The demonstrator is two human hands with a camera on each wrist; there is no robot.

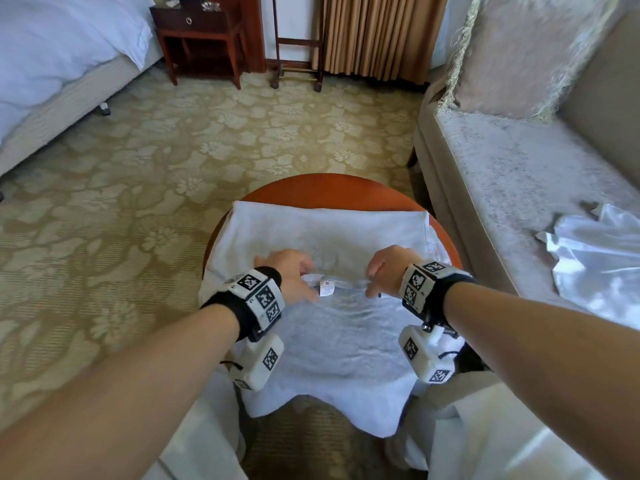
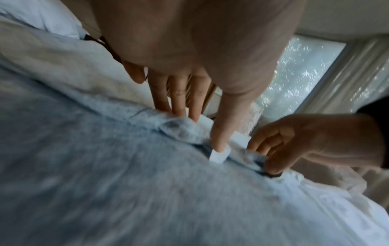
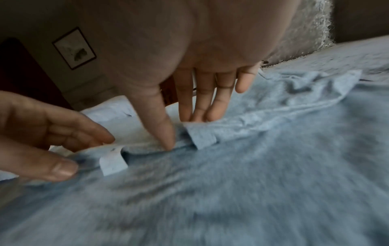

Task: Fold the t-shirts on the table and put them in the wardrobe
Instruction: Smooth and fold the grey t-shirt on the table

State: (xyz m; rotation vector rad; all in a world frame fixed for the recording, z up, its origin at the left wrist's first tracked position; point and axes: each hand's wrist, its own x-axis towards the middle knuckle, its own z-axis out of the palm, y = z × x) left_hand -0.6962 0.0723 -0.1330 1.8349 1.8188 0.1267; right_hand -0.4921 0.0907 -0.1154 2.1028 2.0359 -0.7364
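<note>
Hands (image 1: 291,271) (image 1: 384,268) pinch t-shirt (image 1: 332,334) fold on table (image 1: 329,188).

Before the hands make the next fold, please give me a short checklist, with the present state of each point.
1. Left hand pinches the collar edge of the light grey cotton t-shirt: ok.
2. Right hand pinches the same edge: ok.
3. T-shirt lies flat: not ok, wrinkles near the collar.
4. T-shirt fully on the round red-brown wooden table: not ok, its near part hangs over the edge.
5. White care label tucked in: not ok, it lies exposed.
6. Wardrobe free: cannot tell, not in view.
</note>
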